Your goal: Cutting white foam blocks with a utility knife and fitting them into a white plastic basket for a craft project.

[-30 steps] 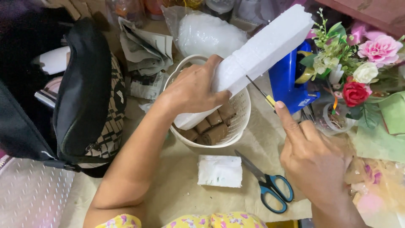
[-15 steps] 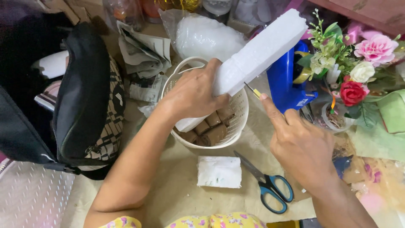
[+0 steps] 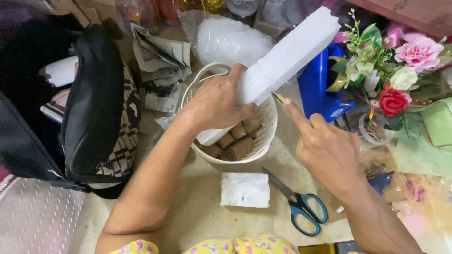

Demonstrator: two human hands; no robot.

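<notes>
While both hands work over the white basket:
Left hand: wrapped around a white foam block, slanted, lower end inside the basket.
Right hand: closed on a thin blade touching the block.
Worktop: foam offcut beside blue scissors.

Long white foam block tilts into white basket.
</notes>
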